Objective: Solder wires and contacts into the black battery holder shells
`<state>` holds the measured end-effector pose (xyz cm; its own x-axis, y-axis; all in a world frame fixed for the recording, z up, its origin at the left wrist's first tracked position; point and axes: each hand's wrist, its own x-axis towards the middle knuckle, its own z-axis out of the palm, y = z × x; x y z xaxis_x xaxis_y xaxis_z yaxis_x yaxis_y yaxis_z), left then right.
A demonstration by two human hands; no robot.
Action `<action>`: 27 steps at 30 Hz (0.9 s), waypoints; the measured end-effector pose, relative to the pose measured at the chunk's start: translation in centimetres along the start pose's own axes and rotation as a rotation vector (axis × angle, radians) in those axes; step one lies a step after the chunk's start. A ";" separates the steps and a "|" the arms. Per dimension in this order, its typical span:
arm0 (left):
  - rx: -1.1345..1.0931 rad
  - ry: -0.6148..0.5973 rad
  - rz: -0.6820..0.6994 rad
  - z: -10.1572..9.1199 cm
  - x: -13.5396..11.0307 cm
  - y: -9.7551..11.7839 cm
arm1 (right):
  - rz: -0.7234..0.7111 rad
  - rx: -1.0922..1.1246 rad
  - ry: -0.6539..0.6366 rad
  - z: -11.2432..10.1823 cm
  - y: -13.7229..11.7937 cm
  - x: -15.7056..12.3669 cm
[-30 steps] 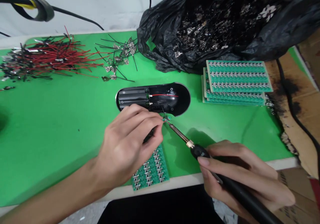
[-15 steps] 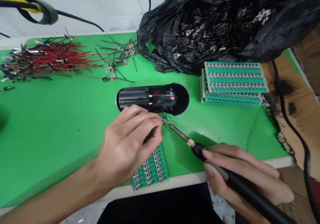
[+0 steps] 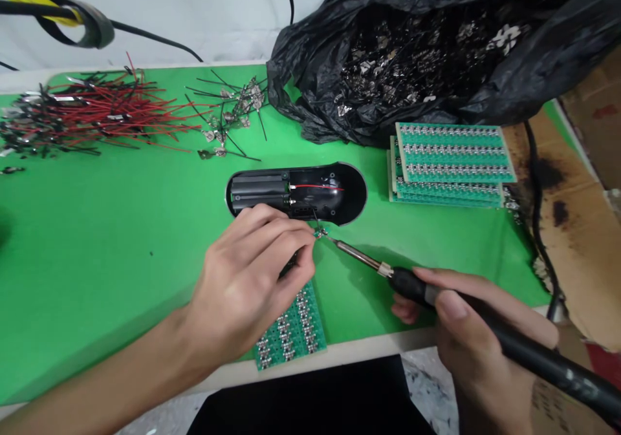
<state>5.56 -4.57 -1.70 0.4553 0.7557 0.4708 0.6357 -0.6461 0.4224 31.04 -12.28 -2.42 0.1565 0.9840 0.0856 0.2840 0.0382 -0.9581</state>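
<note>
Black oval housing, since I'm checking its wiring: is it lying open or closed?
Open: the housing lies hollow side up, with its battery compartment and a red wire exposed.

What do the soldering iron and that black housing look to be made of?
The soldering iron has a bright shaft, probably steel, a brass-coloured collar and a dark grip, likely plastic or rubber. The housing looks like moulded black plastic, going by its smooth, glossy curved shell; the exact type can't be told.
</note>
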 end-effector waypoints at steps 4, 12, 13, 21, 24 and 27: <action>-0.007 0.019 0.011 0.0 0.0 -0.1 | 0.026 0.262 0.096 0.3 0.0 0.8; 0.004 0.017 0.028 0.1 -0.1 -0.3 | 0.021 0.385 -0.072 -0.9 0.0 1.5; 0.006 0.019 0.032 0.0 0.0 -0.3 | 0.031 0.390 -0.067 -0.9 0.0 1.3; 0.008 0.035 0.038 0.2 0.0 -0.4 | 0.028 0.232 0.109 0.7 0.3 -0.1; 0.006 0.037 0.041 0.2 -0.1 -0.3 | 0.026 0.213 0.107 0.7 0.6 0.0; 0.006 0.032 0.035 0.1 -0.1 -0.3 | 0.023 0.196 0.055 0.5 0.7 0.3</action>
<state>5.37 -4.45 -1.98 0.4572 0.7291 0.5093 0.6238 -0.6711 0.4007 30.82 -11.91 -3.25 0.2134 0.9743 0.0725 0.0915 0.0540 -0.9943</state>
